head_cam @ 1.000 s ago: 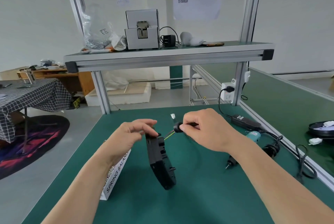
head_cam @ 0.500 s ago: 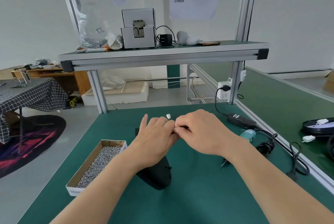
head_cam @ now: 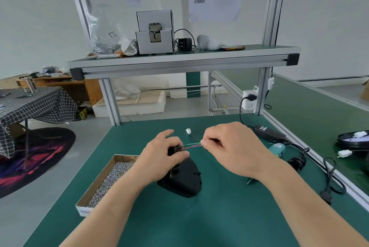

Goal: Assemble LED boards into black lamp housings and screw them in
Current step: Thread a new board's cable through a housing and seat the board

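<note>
While the L hand (head_cam: 163, 153) grips the top of the black lamp housing (head_cam: 182, 179), which stands tilted on edge on the green tabletop (head_cam: 199, 222), the R hand (head_cam: 227, 147) pinches the coloured wires (head_cam: 190, 145) coming out of it, close to the L fingertips. A white connector (head_cam: 188, 131) shows just beyond the wires. An open box of screws (head_cam: 107, 179) sits just L of the housing, and a teal screwdriver (head_cam: 276, 151) lies to the R.

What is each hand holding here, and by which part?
The left hand grips the black lamp housing at its upper end, where the wires come out. The right hand pinches those wires partway along, short of the white connector.
</note>
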`<state>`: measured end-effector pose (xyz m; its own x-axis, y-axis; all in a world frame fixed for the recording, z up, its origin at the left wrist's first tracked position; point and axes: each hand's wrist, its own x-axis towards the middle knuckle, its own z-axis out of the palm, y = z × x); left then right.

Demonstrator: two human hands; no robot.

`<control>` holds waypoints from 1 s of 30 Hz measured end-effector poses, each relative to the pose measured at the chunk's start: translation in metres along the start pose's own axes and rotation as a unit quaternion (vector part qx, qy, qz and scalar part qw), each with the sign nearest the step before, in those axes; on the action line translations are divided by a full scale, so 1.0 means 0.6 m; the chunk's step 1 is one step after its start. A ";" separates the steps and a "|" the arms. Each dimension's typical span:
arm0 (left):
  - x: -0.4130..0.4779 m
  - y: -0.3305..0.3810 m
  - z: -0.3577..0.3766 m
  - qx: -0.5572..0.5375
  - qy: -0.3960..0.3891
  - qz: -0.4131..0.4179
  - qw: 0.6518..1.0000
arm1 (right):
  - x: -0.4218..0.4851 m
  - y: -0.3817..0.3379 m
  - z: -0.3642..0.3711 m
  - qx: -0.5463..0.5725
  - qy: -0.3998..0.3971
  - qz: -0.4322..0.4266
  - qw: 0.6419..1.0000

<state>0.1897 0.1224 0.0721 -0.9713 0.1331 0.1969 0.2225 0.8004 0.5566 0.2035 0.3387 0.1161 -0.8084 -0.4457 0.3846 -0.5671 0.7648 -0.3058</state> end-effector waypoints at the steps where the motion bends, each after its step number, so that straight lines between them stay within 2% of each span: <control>1: 0.001 0.003 0.000 0.000 0.023 0.004 1.000 | 0.001 0.003 -0.005 0.017 -0.006 0.018 1.000; 4: 0.006 0.017 0.004 0.022 0.067 -0.006 0.997 | 0.006 -0.001 -0.018 -0.022 -0.053 0.049 0.997; 7: 0.009 0.041 0.018 0.074 0.081 -0.005 0.994 | 0.014 -0.029 -0.005 -0.110 -0.067 0.020 0.991; 10: 0.007 0.061 0.029 0.099 0.086 0.015 0.991 | 0.024 -0.051 0.026 -0.130 -0.083 0.008 0.988; 13: 0.006 0.063 0.027 0.098 0.090 0.014 0.991 | 0.032 -0.036 0.037 -0.074 -0.068 0.040 0.994; 18: 0.005 0.049 0.019 0.012 0.065 0.007 0.998 | 0.036 0.005 0.025 0.068 -0.138 0.050 0.987; 20: 0.006 0.049 0.017 0.008 0.069 0.008 0.998 | 0.035 0.011 0.025 0.085 -0.155 0.034 0.984; 25: 0.006 0.048 0.000 0.012 0.012 0.053 0.998 | 0.029 0.021 0.049 0.078 -0.064 0.023 0.995; 28: 0.003 0.028 -0.034 -0.100 -0.032 0.082 0.991 | 0.025 0.031 0.040 0.105 -0.005 0.016 0.994; 30: 0.000 0.007 -0.051 -0.179 -0.043 0.070 0.980 | 0.023 0.038 0.030 0.183 0.009 0.026 0.983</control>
<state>0.1929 0.1078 0.0992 -0.9295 0.2876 0.2308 0.3535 0.5170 0.7796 0.1763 0.3416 0.0986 -0.8366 -0.3998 0.3745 -0.5468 0.5669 -0.6162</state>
